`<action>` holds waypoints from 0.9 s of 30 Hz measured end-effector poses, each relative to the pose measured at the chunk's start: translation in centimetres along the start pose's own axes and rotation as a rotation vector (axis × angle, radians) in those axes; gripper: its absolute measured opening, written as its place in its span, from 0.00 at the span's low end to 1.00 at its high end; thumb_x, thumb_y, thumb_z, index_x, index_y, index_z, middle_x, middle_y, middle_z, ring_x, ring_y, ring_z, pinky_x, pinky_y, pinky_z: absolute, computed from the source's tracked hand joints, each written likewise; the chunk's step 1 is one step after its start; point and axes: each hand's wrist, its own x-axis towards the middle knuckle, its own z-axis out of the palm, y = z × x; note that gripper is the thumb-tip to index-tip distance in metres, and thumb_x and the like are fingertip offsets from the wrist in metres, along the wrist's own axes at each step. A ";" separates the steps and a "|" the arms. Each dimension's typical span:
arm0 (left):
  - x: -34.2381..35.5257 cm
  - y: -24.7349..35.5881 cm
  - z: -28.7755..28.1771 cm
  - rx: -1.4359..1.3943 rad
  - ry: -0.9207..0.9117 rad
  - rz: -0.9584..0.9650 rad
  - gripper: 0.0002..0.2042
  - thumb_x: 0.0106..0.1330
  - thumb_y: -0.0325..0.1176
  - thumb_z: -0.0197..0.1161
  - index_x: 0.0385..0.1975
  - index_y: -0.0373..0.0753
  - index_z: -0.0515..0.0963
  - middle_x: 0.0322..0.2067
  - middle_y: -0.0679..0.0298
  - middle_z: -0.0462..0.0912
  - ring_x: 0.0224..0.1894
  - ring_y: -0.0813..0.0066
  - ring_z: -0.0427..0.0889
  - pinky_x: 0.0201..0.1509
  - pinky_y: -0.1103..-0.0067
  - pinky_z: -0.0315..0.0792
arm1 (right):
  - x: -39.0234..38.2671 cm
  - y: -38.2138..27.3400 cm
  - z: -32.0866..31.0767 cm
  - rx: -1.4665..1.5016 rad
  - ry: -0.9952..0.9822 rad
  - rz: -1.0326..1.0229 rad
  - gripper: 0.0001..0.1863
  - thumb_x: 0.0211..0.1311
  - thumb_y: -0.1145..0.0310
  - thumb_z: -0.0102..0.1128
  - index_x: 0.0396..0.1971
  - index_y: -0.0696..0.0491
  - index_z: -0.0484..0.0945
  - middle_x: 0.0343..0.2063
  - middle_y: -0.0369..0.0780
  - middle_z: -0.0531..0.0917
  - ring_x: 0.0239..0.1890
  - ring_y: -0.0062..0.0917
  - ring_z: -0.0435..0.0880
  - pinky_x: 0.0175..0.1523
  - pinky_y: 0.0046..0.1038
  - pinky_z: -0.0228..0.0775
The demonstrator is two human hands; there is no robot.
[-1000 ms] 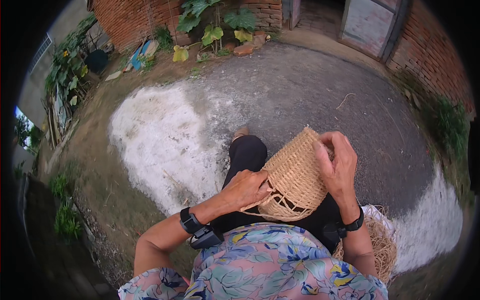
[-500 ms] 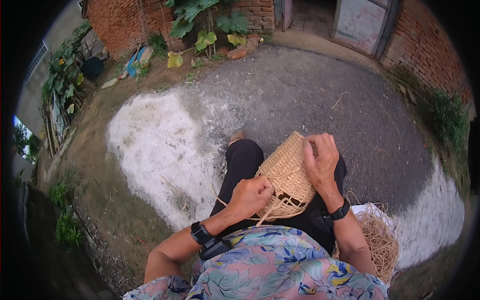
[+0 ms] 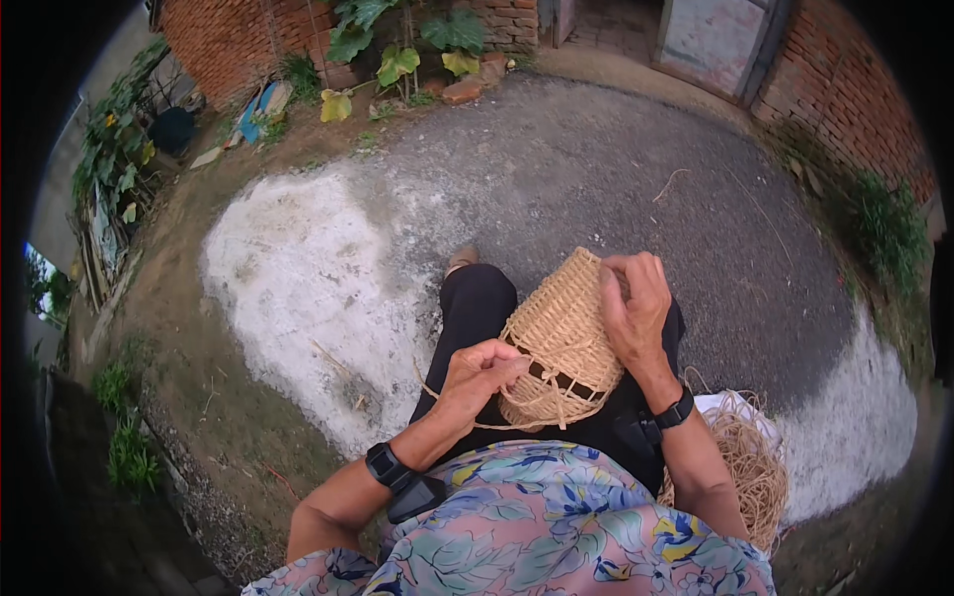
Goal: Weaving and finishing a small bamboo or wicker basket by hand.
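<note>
A woven straw basket lies tilted across my lap, its tightly woven part away from me and a loosely laced, gapped part close to my belly. My right hand grips its right side, fingers curled over the edge and thumb against the weave. At the gapped part, my left hand has thumb and forefinger pinched together on a thin straw cord. A loose length of this cord trails past the left wrist. What lies under the right fingers is hidden.
A heap of loose straw cord lies on a white bag beside my right leg. Ahead are a brick wall, a leafy plant and a pale door. White-stained ground spreads to the left.
My left hand has drawn back slightly to the left from the basket, its fist loosening into a thumb-and-finger pinch. My right hand keeps its grip on the basket's side.
</note>
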 end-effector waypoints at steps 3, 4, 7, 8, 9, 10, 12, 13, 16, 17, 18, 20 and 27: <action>-0.5 -1.1 0.1 -0.028 0.051 0.040 0.07 0.68 0.35 0.64 0.32 0.39 0.79 0.28 0.72 0.80 0.30 0.88 0.74 0.34 0.87 0.66 | 0.0 -0.2 0.2 -0.005 0.020 0.016 0.07 0.56 0.76 0.61 0.35 0.57 0.79 0.27 0.41 0.75 0.32 0.35 0.74 0.38 0.35 0.67; -0.5 -1.4 0.1 -0.032 0.094 0.061 0.07 0.68 0.36 0.63 0.33 0.40 0.79 0.29 0.73 0.80 0.30 0.89 0.73 0.35 0.87 0.66 | 0.0 -0.2 0.3 -0.045 -0.019 0.013 0.08 0.57 0.74 0.61 0.36 0.58 0.79 0.28 0.41 0.74 0.33 0.35 0.74 0.40 0.35 0.67; -0.2 -1.7 -0.6 -0.102 0.255 0.073 0.07 0.69 0.37 0.63 0.34 0.41 0.78 0.28 0.75 0.77 0.29 0.89 0.71 0.35 0.87 0.66 | -0.1 -0.1 0.5 -0.089 -0.073 0.031 0.09 0.57 0.72 0.61 0.37 0.58 0.80 0.29 0.42 0.74 0.35 0.36 0.73 0.42 0.36 0.66; 0.2 -1.3 -1.9 -0.181 0.310 0.108 0.06 0.70 0.37 0.61 0.35 0.43 0.76 0.28 0.76 0.74 0.29 0.89 0.70 0.35 0.86 0.66 | -0.1 0.0 0.5 -0.098 -0.083 0.053 0.09 0.57 0.71 0.62 0.37 0.57 0.80 0.30 0.42 0.73 0.36 0.36 0.73 0.42 0.36 0.66; 0.5 -0.8 -3.3 -0.251 0.311 0.110 0.06 0.70 0.38 0.61 0.36 0.44 0.76 0.28 0.76 0.74 0.30 0.88 0.71 0.35 0.85 0.66 | -0.1 0.3 0.5 -0.104 -0.082 0.055 0.09 0.57 0.71 0.62 0.37 0.57 0.80 0.30 0.42 0.73 0.36 0.36 0.73 0.42 0.36 0.66; 0.4 -0.1 -4.0 -0.322 0.316 0.111 0.05 0.71 0.38 0.60 0.36 0.45 0.75 0.28 0.76 0.74 0.30 0.88 0.71 0.36 0.85 0.67 | -0.1 0.5 0.6 -0.105 -0.068 0.021 0.09 0.58 0.70 0.61 0.37 0.57 0.80 0.29 0.43 0.75 0.36 0.38 0.74 0.42 0.37 0.67; 0.1 0.4 -3.3 -0.417 0.272 0.087 0.04 0.72 0.37 0.59 0.36 0.46 0.74 0.30 0.74 0.75 0.31 0.86 0.73 0.36 0.83 0.69 | -0.1 0.8 0.8 -0.110 -0.057 -0.012 0.09 0.59 0.68 0.61 0.37 0.56 0.80 0.29 0.44 0.76 0.36 0.39 0.76 0.42 0.39 0.67; 0.1 0.5 -2.9 -0.552 0.225 0.055 0.05 0.72 0.38 0.58 0.37 0.46 0.73 0.30 0.72 0.75 0.30 0.85 0.73 0.35 0.83 0.70 | 0.1 0.6 1.0 -0.089 -0.135 0.113 0.10 0.60 0.65 0.60 0.37 0.55 0.80 0.29 0.45 0.78 0.35 0.40 0.78 0.42 0.40 0.68; 1.0 -1.4 -3.8 -0.785 0.131 0.016 0.04 0.73 0.37 0.56 0.39 0.46 0.72 0.29 0.68 0.77 0.27 0.83 0.73 0.33 0.82 0.71 | 1.2 -0.2 1.4 -0.106 -0.249 0.266 0.12 0.62 0.61 0.57 0.36 0.55 0.80 0.28 0.46 0.82 0.35 0.43 0.81 0.42 0.42 0.70; 1.2 -2.1 -4.4 -0.822 0.039 0.043 0.04 0.73 0.36 0.56 0.38 0.46 0.72 0.29 0.67 0.78 0.27 0.83 0.74 0.32 0.83 0.71 | 1.4 -0.4 1.5 -0.137 -0.283 0.293 0.14 0.62 0.59 0.56 0.36 0.55 0.80 0.28 0.47 0.83 0.35 0.44 0.82 0.42 0.43 0.71; 1.4 -2.8 -4.7 -0.859 -0.053 0.072 0.04 0.73 0.36 0.56 0.38 0.45 0.72 0.30 0.67 0.78 0.27 0.83 0.74 0.32 0.83 0.71 | 1.2 -0.3 1.6 -0.138 -0.289 0.292 0.14 0.62 0.59 0.56 0.36 0.55 0.80 0.28 0.47 0.83 0.35 0.44 0.82 0.42 0.43 0.71; 2.1 -3.3 -4.9 -0.831 0.003 0.058 0.04 0.73 0.35 0.57 0.36 0.45 0.72 0.30 0.67 0.78 0.26 0.84 0.73 0.30 0.84 0.70 | 0.9 0.2 1.8 -0.082 -0.193 0.171 0.15 0.63 0.58 0.55 0.35 0.55 0.80 0.29 0.46 0.83 0.35 0.43 0.82 0.41 0.42 0.71; 1.9 -2.3 -4.5 -0.714 0.125 0.000 0.05 0.71 0.35 0.59 0.37 0.44 0.72 0.29 0.67 0.80 0.24 0.86 0.74 0.27 0.85 0.69 | -0.2 0.5 -0.1 0.057 -0.148 0.244 0.11 0.62 0.65 0.60 0.35 0.58 0.81 0.31 0.44 0.84 0.36 0.37 0.83 0.44 0.35 0.73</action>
